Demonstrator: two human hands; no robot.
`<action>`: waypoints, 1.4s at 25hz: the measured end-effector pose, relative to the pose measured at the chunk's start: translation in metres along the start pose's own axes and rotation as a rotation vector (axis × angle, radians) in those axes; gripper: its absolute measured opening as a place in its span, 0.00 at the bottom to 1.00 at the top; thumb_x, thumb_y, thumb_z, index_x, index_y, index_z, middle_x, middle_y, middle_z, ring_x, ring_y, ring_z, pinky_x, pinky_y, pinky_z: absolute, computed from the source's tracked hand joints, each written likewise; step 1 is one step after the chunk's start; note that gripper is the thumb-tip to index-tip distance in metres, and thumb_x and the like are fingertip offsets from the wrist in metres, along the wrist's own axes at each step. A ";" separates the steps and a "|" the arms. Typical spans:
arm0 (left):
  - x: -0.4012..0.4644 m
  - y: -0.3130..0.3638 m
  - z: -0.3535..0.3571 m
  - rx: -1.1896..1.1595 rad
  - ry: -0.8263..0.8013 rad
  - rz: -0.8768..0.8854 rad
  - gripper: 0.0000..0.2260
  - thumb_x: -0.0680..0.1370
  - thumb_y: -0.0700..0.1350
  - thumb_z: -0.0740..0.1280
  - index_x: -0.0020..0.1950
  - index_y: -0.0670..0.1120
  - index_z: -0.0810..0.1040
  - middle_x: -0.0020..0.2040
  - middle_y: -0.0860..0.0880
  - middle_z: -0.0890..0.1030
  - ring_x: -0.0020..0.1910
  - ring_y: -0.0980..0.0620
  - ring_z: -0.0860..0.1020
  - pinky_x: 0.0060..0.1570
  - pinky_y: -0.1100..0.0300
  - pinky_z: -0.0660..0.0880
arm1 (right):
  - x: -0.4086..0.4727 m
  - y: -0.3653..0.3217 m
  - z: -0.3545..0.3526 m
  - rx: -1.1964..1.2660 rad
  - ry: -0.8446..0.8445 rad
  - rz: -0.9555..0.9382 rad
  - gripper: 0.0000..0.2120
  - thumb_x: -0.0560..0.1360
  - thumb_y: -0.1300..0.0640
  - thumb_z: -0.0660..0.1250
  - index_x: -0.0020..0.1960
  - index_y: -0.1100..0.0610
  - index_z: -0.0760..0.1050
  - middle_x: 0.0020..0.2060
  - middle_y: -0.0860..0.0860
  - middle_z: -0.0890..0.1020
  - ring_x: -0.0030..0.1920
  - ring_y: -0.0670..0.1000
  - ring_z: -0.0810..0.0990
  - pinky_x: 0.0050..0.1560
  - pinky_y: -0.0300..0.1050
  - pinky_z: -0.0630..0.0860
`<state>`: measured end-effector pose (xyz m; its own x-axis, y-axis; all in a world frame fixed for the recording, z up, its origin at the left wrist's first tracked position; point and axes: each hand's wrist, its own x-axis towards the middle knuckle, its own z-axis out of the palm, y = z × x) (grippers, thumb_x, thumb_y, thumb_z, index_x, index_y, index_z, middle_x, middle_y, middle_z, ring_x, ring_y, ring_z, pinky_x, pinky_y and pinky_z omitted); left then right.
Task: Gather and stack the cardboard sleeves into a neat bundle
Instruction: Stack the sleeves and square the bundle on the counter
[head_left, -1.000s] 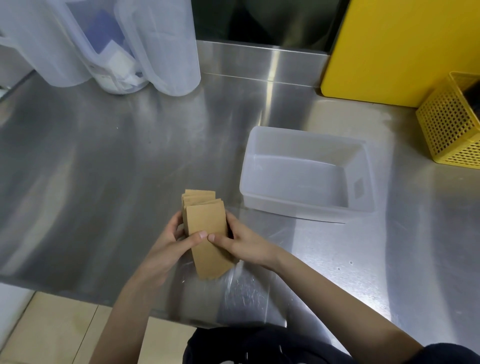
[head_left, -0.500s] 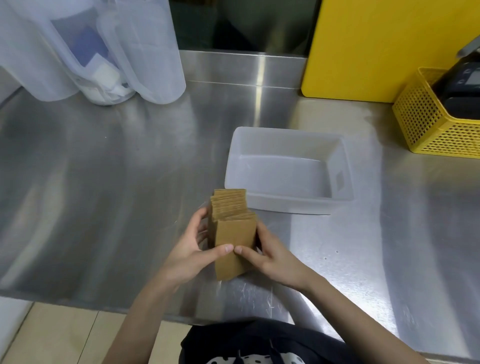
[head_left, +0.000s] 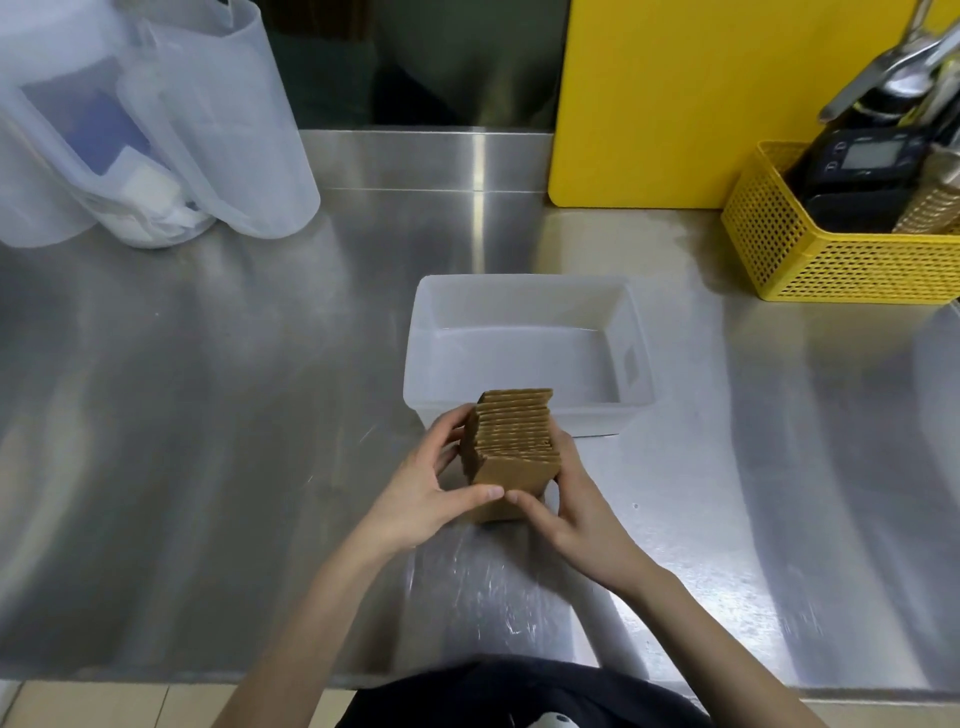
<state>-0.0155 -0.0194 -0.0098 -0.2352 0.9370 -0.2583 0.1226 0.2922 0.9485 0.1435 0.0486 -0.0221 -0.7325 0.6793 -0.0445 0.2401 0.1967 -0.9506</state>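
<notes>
A bundle of several brown cardboard sleeves (head_left: 514, 441) stands on edge on the steel counter, pressed together front to back. My left hand (head_left: 431, 493) cups its left side and my right hand (head_left: 571, 499) cups its right side. Both thumbs meet across the nearest sleeve's face. The top edges of the sleeves sit nearly level, fanned slightly toward the back. The bundle's bottom is hidden behind my thumbs.
A translucent white plastic tub (head_left: 636, 332) lies just behind the bundle. A yellow perforated basket (head_left: 831, 270) with dark devices stands at the back right, a yellow board (head_left: 675, 104) behind it. Clear plastic jugs (head_left: 234, 130) stand at the back left. The counter's front edge is near my body.
The bundle has been tipped more upright and squeezed tighter between both hands, and it now sits closer to the tub. The view has shifted up and right.
</notes>
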 end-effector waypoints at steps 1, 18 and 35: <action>0.002 -0.001 0.002 -0.006 -0.015 -0.001 0.32 0.68 0.37 0.72 0.63 0.59 0.60 0.66 0.54 0.69 0.66 0.59 0.67 0.66 0.68 0.63 | 0.000 0.001 -0.002 -0.008 0.005 0.007 0.32 0.72 0.53 0.65 0.70 0.47 0.50 0.66 0.36 0.61 0.67 0.31 0.61 0.64 0.22 0.56; 0.002 -0.023 0.030 0.276 -0.063 0.026 0.38 0.74 0.42 0.65 0.71 0.51 0.40 0.69 0.59 0.49 0.74 0.55 0.52 0.66 0.79 0.47 | 0.004 0.021 0.004 -0.164 -0.050 0.025 0.34 0.70 0.59 0.62 0.73 0.59 0.51 0.71 0.53 0.60 0.72 0.46 0.59 0.73 0.35 0.55; 0.002 -0.019 0.021 0.152 -0.007 -0.064 0.32 0.67 0.40 0.72 0.64 0.53 0.57 0.60 0.51 0.73 0.60 0.57 0.74 0.62 0.62 0.72 | 0.011 0.025 0.002 -0.057 -0.097 0.117 0.36 0.65 0.59 0.69 0.67 0.62 0.56 0.55 0.34 0.63 0.54 0.21 0.65 0.53 0.17 0.63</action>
<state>0.0015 -0.0193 -0.0325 -0.2407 0.9167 -0.3189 0.2523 0.3763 0.8915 0.1397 0.0596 -0.0468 -0.7552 0.6287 -0.1856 0.3609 0.1624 -0.9183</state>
